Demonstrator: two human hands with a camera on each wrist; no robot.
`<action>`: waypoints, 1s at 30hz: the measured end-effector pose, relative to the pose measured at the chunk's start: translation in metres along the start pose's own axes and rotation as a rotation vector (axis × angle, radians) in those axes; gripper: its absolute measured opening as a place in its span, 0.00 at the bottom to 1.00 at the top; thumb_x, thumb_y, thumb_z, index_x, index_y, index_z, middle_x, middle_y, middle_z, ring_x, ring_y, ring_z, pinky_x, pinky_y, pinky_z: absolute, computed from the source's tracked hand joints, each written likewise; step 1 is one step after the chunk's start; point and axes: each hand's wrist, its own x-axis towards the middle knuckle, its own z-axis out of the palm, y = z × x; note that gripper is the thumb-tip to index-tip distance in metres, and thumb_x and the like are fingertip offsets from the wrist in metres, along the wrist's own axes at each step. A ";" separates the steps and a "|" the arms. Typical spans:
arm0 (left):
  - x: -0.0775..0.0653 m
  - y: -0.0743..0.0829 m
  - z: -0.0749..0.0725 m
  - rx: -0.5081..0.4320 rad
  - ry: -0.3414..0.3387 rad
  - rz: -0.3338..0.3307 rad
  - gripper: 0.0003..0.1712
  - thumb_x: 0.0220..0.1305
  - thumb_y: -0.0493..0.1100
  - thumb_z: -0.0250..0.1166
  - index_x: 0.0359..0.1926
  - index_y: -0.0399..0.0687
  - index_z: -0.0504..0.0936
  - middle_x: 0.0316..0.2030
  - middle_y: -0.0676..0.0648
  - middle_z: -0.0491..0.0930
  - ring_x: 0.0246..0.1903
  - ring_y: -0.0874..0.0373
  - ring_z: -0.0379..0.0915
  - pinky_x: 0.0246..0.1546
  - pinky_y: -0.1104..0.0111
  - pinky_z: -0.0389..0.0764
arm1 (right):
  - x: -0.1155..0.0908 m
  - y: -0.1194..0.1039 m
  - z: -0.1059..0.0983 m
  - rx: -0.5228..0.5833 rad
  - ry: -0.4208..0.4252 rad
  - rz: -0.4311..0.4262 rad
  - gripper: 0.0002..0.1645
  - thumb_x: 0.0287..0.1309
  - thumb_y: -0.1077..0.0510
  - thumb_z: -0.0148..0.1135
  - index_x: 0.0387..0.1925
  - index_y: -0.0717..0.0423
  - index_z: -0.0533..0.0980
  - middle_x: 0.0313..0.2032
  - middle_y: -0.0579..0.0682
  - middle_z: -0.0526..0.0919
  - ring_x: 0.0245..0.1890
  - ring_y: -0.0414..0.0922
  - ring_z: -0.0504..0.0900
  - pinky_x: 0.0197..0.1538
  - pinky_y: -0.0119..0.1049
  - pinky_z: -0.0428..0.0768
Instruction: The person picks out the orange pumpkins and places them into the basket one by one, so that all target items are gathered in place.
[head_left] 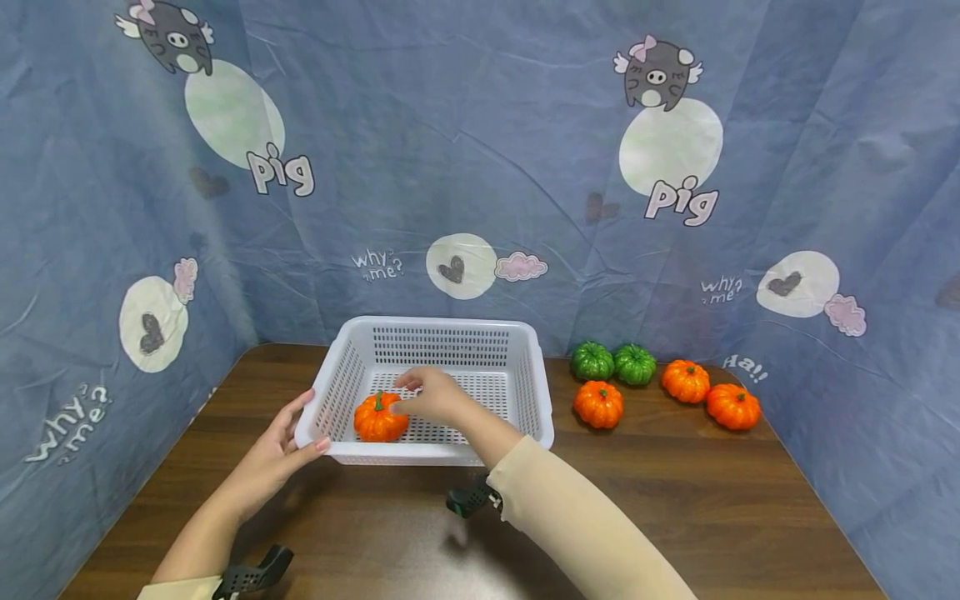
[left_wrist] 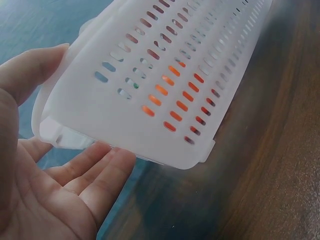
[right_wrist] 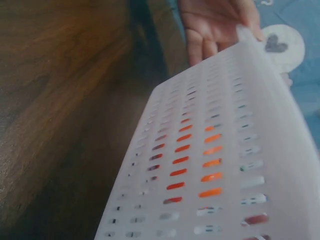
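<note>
A white perforated plastic basket [head_left: 442, 451] stands on the wooden table. Inside, near its front left corner, sits an orange toy pumpkin [head_left: 378, 422] with a green stem. My left hand [head_left: 273, 446] grips the basket's left corner; in the left wrist view its thumb lies along the rim and the fingers touch the outside. My right hand [head_left: 438, 398] reaches over the front rim into the basket, just right of the pumpkin. Its thumb is at the pumpkin's side, with the fingers spread apart from it. The basket wall [right_wrist: 200, 150] hides the right hand in the right wrist view.
Right of the basket are two green pumpkins [head_left: 592, 362] side by side, an orange pumpkin [head_left: 598, 405] in front of them, and two more orange pumpkins [head_left: 686, 381] farther right. A blue printed cloth [head_left: 480, 167] hangs behind and beside the table [head_left: 675, 500].
</note>
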 end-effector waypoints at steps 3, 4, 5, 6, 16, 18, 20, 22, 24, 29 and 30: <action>0.000 0.000 0.000 -0.002 0.002 -0.003 0.51 0.69 0.40 0.65 0.79 0.47 0.39 0.70 0.28 0.53 0.54 0.70 0.68 0.49 0.80 0.73 | -0.006 0.002 -0.006 0.017 0.006 -0.023 0.23 0.56 0.53 0.72 0.53 0.54 0.81 0.52 0.54 0.83 0.54 0.50 0.80 0.53 0.41 0.79; 0.000 0.001 0.000 -0.001 0.002 -0.003 0.51 0.69 0.40 0.65 0.79 0.47 0.39 0.70 0.28 0.53 0.54 0.69 0.68 0.49 0.80 0.73 | -0.009 0.002 -0.008 0.027 0.008 -0.030 0.22 0.56 0.53 0.72 0.53 0.55 0.81 0.52 0.55 0.83 0.54 0.51 0.80 0.53 0.41 0.79; 0.000 0.001 0.000 0.000 0.002 -0.003 0.51 0.69 0.41 0.65 0.79 0.47 0.39 0.70 0.28 0.53 0.54 0.68 0.69 0.49 0.80 0.73 | -0.012 0.003 -0.010 0.037 0.011 -0.035 0.22 0.56 0.54 0.72 0.53 0.55 0.81 0.52 0.55 0.83 0.54 0.51 0.80 0.52 0.40 0.79; 0.001 0.001 0.000 0.001 0.001 -0.002 0.51 0.69 0.41 0.65 0.79 0.47 0.39 0.71 0.28 0.53 0.55 0.67 0.69 0.49 0.80 0.73 | -0.014 0.004 -0.011 0.040 0.016 -0.041 0.22 0.56 0.53 0.72 0.52 0.55 0.81 0.52 0.55 0.83 0.53 0.51 0.80 0.52 0.40 0.80; 0.001 0.000 0.000 0.032 0.007 -0.006 0.51 0.69 0.42 0.65 0.80 0.48 0.39 0.71 0.29 0.54 0.60 0.54 0.67 0.49 0.80 0.72 | -0.033 0.016 -0.021 0.064 0.050 -0.093 0.21 0.59 0.53 0.71 0.53 0.55 0.82 0.53 0.56 0.83 0.52 0.53 0.80 0.57 0.44 0.77; 0.001 0.000 0.000 0.036 0.007 -0.007 0.51 0.69 0.42 0.65 0.80 0.48 0.39 0.71 0.29 0.54 0.61 0.51 0.67 0.49 0.80 0.72 | -0.038 0.018 -0.023 0.072 0.058 -0.106 0.21 0.59 0.54 0.71 0.53 0.56 0.82 0.52 0.56 0.84 0.53 0.55 0.80 0.57 0.44 0.76; 0.001 0.000 0.000 0.039 0.007 -0.009 0.51 0.69 0.42 0.64 0.80 0.49 0.39 0.71 0.29 0.53 0.61 0.48 0.66 0.49 0.80 0.72 | -0.042 0.019 -0.024 0.072 0.071 -0.115 0.20 0.59 0.53 0.71 0.51 0.56 0.82 0.51 0.55 0.84 0.52 0.54 0.80 0.57 0.44 0.77; 0.001 0.000 0.000 0.038 0.007 -0.009 0.51 0.69 0.42 0.64 0.80 0.49 0.39 0.71 0.29 0.53 0.62 0.46 0.65 0.49 0.80 0.72 | -0.046 0.021 -0.026 0.078 0.082 -0.122 0.20 0.59 0.53 0.70 0.51 0.55 0.82 0.51 0.54 0.84 0.52 0.54 0.80 0.56 0.44 0.76; 0.001 0.000 0.000 0.036 0.006 -0.009 0.51 0.69 0.42 0.64 0.80 0.49 0.39 0.71 0.29 0.53 0.62 0.45 0.65 0.49 0.80 0.72 | -0.051 0.024 -0.028 0.085 0.093 -0.125 0.20 0.59 0.52 0.70 0.51 0.54 0.82 0.51 0.54 0.84 0.52 0.53 0.79 0.56 0.44 0.77; 0.000 0.000 0.000 0.025 0.004 -0.007 0.51 0.69 0.42 0.64 0.80 0.49 0.39 0.71 0.29 0.52 0.62 0.49 0.65 0.49 0.80 0.73 | -0.061 0.029 -0.033 0.086 0.119 -0.134 0.21 0.61 0.50 0.68 0.54 0.55 0.81 0.53 0.53 0.83 0.55 0.54 0.79 0.57 0.48 0.77; 0.000 0.000 0.000 0.023 0.004 -0.005 0.51 0.69 0.42 0.64 0.80 0.48 0.39 0.71 0.29 0.52 0.61 0.50 0.66 0.49 0.80 0.73 | -0.063 0.030 -0.034 0.085 0.126 -0.136 0.21 0.62 0.51 0.68 0.54 0.55 0.81 0.53 0.53 0.83 0.55 0.55 0.79 0.58 0.49 0.77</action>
